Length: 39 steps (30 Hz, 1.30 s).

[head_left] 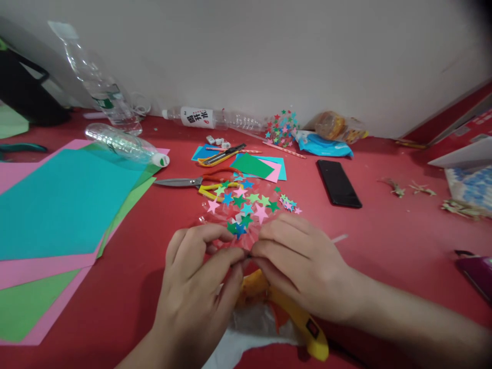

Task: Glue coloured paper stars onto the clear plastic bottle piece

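My left hand (203, 287) and my right hand (303, 261) meet in front of me, thumbs and fingertips pinched together. What they pinch is mostly hidden; only a tiny dark spot shows between the fingertips. Right beyond them, paper stars (246, 209) in pink, green and blue spread over what looks like clear, shiny plastic. Below the hands lies a yellow hot glue gun (303, 323) with a red switch, partly covered by my right hand. A crumpled white tissue (246, 335) is under it.
Scissors (184, 182), a box cutter (221, 155) and small paper sheets (253, 165) lie beyond the stars. Coloured paper (69, 205) covers the left, with a plastic bottle (123, 145) on it. A phone (339, 183) rests at right. More bottles (196, 117) line the wall.
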Available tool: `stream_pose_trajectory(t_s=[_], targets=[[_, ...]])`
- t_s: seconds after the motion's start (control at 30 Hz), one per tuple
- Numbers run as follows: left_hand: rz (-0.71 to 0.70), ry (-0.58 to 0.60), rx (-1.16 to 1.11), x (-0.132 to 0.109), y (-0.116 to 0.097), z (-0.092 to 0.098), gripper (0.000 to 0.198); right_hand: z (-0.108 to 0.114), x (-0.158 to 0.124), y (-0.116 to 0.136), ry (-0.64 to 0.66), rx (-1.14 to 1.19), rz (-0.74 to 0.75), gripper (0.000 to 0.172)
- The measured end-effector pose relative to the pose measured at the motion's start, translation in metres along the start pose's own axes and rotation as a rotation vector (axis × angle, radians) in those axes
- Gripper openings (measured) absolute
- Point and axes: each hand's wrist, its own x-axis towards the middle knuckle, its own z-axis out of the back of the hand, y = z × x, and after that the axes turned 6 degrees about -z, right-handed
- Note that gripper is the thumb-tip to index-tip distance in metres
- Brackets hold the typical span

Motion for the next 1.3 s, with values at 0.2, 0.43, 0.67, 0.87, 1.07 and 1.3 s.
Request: stream_pose_trajectory(t_s=[0.2,0.43,0.67,0.87,1.07,1.3], targets=[[0.020,0.004,-0.023,0.0004,-0.0010,-0.0007,0.015,-0.0018,0.0006,-0.0032,0.009,-0.010,0.008,0.026],[-0.008,0.012,-0.036,0.0012,-0.0005,0.0000,0.017,-0.0002,0.0035,-0.0021,0.013,-0.047,-0.001,0.024],[-0.006,0.037,-0.040,-0.0002,-0.0020,-0.0004,0.019,-0.0007,0.0008,-0.0037,0.034,-0.062,0.020,0.027],[-0.022,0.033,-0.015,0.0022,-0.0015,0.0001,0.021,0.0005,-0.0003,-0.0037,-0.001,-0.127,0.047,0.026],[-0.009,0.035,-0.026,0.0013,-0.0008,0.0000,0.018,0.0050,-0.0019,0.0011,-0.098,-0.275,0.181,0.021],[-0.049,-0.010,0.002,0.0015,0.0007,-0.0016,0.023,0.0031,-0.0048,0.0024,-0.140,-0.328,0.229,0.024]])
